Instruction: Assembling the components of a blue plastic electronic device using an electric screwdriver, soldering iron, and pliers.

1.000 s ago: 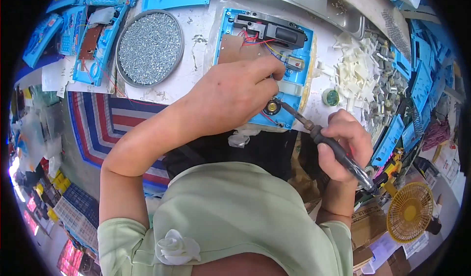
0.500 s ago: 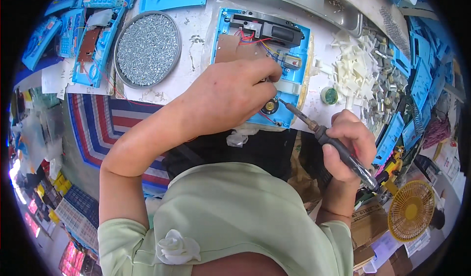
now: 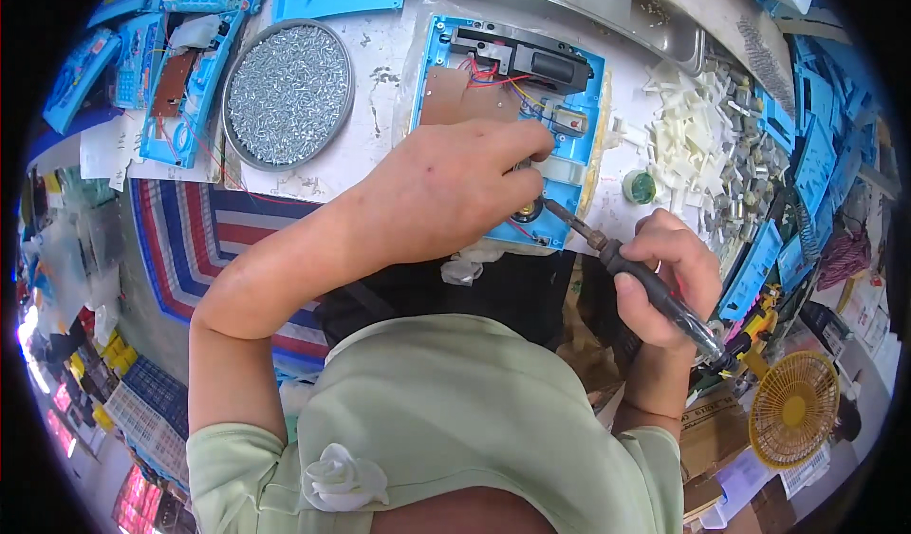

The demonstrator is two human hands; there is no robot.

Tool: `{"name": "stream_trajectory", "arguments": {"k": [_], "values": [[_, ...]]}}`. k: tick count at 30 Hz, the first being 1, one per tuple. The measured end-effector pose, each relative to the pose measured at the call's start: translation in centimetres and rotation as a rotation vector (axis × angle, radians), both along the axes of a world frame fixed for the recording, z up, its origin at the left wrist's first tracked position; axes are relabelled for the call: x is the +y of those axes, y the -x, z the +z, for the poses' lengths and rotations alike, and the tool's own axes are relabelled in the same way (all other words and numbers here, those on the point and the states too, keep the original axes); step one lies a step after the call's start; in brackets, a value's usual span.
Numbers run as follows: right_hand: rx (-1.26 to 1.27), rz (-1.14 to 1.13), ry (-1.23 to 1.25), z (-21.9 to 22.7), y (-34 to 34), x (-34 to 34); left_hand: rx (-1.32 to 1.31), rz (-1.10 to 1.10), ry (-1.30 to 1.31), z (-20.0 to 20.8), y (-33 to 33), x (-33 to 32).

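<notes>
A blue plastic housing (image 3: 567,195) lies open on the table in front of me. Inside it are a brown board (image 3: 460,97), a black mechanism (image 3: 522,57), red, yellow and blue wires, and a round speaker (image 3: 528,213) near the front edge. My left hand (image 3: 460,178) is over the housing, thumb and fingers pinched together; whatever they hold is hidden. My right hand (image 3: 676,273) grips a soldering iron (image 3: 650,287) by its dark handle. The iron's tip points left, beside the speaker and close to my left fingers.
A round tray of small screws (image 3: 289,93) stands to the left, near another wired blue housing (image 3: 180,93). On the right are a small green-filled pot (image 3: 639,187), white plastic parts (image 3: 681,135) and metal pieces. A metal tray (image 3: 607,2) lies behind; a yellow fan (image 3: 795,409) stands lower right.
The soldering iron has shifted slightly left, its tip closer to my left fingers. My left hand has moved a little to the right over the housing, still pinched.
</notes>
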State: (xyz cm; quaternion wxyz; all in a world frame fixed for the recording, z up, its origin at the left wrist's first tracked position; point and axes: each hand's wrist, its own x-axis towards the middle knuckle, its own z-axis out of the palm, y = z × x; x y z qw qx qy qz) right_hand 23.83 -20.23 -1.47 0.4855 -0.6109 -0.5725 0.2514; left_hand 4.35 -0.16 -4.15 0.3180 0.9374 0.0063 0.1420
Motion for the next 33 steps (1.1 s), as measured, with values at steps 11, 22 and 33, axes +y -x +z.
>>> {"name": "stream_trajectory", "arguments": {"k": [11,22,33], "values": [[0.191,-0.181,-0.015,1.3,-1.2,-3.6,-0.017,0.003,0.007,0.0,0.1,0.2],[0.435,-1.203,-0.520,3.7,-12.5,-17.8,-0.002,0.024,-0.006,0.9,-0.2,-0.1],[0.545,-1.402,-0.420,2.1,-21.3,-22.0,-0.046,0.037,-0.009,0.5,0.1,0.1]]}}
